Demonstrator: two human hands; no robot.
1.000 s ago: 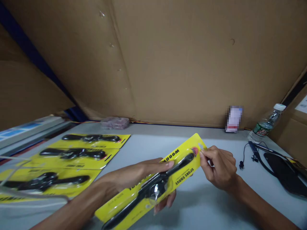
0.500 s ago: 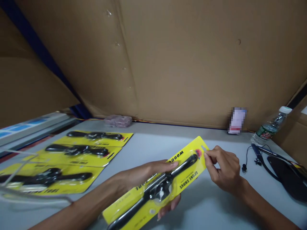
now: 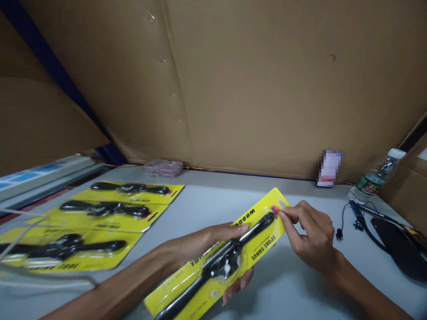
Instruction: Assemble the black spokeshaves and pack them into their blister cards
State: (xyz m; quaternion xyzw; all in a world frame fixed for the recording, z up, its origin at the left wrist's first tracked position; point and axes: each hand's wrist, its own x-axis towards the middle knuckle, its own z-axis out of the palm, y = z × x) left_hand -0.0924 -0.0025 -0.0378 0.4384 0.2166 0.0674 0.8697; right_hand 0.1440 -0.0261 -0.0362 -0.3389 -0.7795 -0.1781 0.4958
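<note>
A yellow carded blister pack (image 3: 263, 249) with a black spokeshave (image 3: 223, 262) inside lies tilted across my left hand (image 3: 213, 238), its printing upside down. My left thumb presses on the top edge of the card, and fingers curl out from beneath it. At the upper right end, my right hand (image 3: 308, 233) pinches the pack with thumb and index finger, beside the red sun logo and the hang hole. The near end of the pack runs out of the picture at the bottom.
Three more packed spokeshaves (image 3: 113, 209) lie in a column on the grey table (image 3: 187, 209) at left. White wire (image 3: 43, 271) blurs in front. Right: a water bottle (image 3: 370, 180), phone (image 3: 329, 168), earphones (image 3: 360, 222) and dark flat object (image 3: 396, 246). A pink box (image 3: 163, 168) sits behind.
My right thumb and fingertip have slid slightly left along the end of the pack, toward the red logo. The pack has shifted very little in my left hand.
</note>
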